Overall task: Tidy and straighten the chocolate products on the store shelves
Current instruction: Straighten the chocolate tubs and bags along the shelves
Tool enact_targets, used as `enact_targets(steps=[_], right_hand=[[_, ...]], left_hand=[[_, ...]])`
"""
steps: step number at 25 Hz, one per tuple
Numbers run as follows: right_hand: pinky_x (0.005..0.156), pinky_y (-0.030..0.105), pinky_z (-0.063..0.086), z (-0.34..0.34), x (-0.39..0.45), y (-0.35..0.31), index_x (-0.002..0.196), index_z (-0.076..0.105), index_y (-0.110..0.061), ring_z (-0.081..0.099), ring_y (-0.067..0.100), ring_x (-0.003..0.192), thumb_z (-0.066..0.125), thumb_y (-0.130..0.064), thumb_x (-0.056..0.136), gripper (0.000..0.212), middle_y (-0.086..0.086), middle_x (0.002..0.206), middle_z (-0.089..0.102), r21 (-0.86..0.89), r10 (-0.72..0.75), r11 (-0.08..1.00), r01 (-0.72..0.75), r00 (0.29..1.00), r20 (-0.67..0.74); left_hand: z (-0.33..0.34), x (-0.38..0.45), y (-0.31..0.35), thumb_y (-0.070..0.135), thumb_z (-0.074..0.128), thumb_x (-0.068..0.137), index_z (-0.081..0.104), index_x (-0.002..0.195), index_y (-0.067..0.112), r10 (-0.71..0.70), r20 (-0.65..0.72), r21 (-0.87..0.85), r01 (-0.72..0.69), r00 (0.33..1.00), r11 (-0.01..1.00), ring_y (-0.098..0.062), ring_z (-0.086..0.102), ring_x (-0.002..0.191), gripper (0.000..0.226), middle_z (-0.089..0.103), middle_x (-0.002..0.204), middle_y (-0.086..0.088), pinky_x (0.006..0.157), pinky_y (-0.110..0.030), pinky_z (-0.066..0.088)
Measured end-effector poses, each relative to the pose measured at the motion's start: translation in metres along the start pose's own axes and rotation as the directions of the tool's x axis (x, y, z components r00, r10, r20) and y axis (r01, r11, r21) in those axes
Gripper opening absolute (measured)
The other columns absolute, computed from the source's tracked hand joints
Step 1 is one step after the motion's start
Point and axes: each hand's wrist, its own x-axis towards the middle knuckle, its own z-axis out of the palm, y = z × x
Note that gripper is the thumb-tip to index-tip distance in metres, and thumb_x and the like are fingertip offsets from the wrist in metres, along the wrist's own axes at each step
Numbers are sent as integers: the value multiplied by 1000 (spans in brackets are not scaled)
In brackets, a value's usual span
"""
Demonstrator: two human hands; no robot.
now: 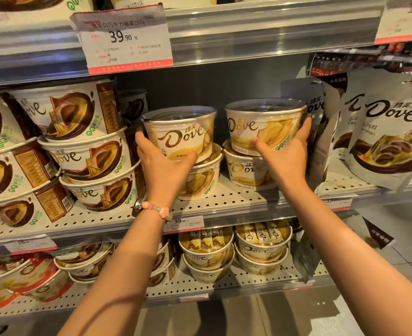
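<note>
On the middle shelf (224, 197) two short stacks of white-and-gold Dove chocolate tubs stand side by side, two tubs high each. The left hand (162, 163) grips the left top tub (179, 132), fingers curled round its left wall and thumb across the lower front — the gold "Dove" script faces outward, the tub slightly tilted on the left bottom tub (200, 180). The right hand (285, 154) holds the right top tub (264, 124), fingers wrapped up its right side and thumb under the front; it sits on the right bottom tub (245, 170), also marked "Dove".

A beaded bracelet (155, 208) circles the left wrist. To the left, brown-and-white Dove tubs (83, 156) are stacked three high and lean. To the right stand Dove pouches (389, 137). A large price tag (125, 38) on the shelf edge above reads "39.90" with "252g" in its heading; a small price tag (184, 223) below the hands also shows "39.90". More gold Dove tubs (234, 251) sit on the lower shelf.
</note>
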Motion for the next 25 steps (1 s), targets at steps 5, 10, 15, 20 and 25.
enact_targets(steps=[5,10,15,20,25], right_hand=[[114,40,21,12,-3,-16,147,-3,-14,13,28,143,85,-50,50,136,14,154,13,-135,8,991,-17,998,-70],[112,35,24,2,0,-8,147,2,-14,23,26,140,84,-49,53,129,12,150,26,-55,37,998,-38,999,-16],[112,37,27,-1,1,3,147,7,-18,29,24,137,84,-46,54,123,8,147,33,0,37,999,-37,999,24],[115,45,25,9,-3,4,147,5,-14,23,26,140,82,-53,52,128,11,151,26,-52,-36,998,36,999,-2],[116,44,19,12,-5,-1,147,1,-10,15,30,142,83,-56,49,136,13,153,20,-114,-33,993,28,998,-49]], left_hand=[[17,1,12,44,88,44,16,138,5,-2,-130,125,19,992,992,-27,24,131,125,24,141,-16,100,-22,22],[5,2,-3,43,88,48,19,137,9,11,-51,36,-9,999,999,-19,34,129,118,33,140,-9,106,-27,31],[-7,2,-12,31,86,57,19,135,16,-10,79,-59,15,997,998,-12,39,121,104,39,136,-6,102,-31,37],[13,0,-5,44,86,50,-2,144,12,-82,56,0,82,995,997,-25,10,140,133,10,151,-12,107,-27,8],[21,-2,-5,44,88,44,3,143,8,-54,-68,-39,51,996,998,-25,21,137,135,20,148,-14,103,-22,17]])
